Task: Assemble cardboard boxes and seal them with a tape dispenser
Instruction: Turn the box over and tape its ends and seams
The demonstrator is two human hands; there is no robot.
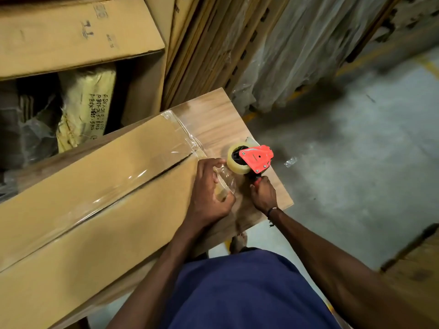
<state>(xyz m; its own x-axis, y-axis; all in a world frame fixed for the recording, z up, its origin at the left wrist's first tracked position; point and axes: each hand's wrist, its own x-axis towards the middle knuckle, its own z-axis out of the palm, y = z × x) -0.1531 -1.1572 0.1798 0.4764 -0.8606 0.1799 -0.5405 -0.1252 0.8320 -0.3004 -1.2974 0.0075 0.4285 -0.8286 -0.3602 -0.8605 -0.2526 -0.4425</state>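
Left hand (pixel 209 191) at the near end of the long cardboard box (pixel 95 186), fingers curled round a loose strip of clear tape (pixel 224 184) and pinching it against the box's end edge. Right hand (pixel 263 193) just beside, clenched round the handle of the red tape dispenser (pixel 255 160), with the roll of clear tape (pixel 234 157) standing on the table (pixel 221 122) (roll toward the box, red plate away from it). Tape stretched from roll to left hand.

Box lying flat on the table, flaps closed, a glossy band of tape laid along the centre seam and folded over the far end corner. Box filling most of the table's left side and running off the picture's left edge; bare wood only in a narrow wedge beyond the box end, where the dispenser sits. Dispenser near the table's right edge, hands near its front corner.

Right of the table, open grey concrete floor (pixel 356 162), with a small scrap of clear tape (pixel 291 161) just past the edge. Behind, flattened cartons (pixel 202 43) leaning upright against plastic-wrapped stacks (pixel 308 43). To the far left, a large open carton (pixel 71 34) holding a yellowish wrapped bundle (pixel 88 105) with handwritten marks (not legible) and crumpled plastic.
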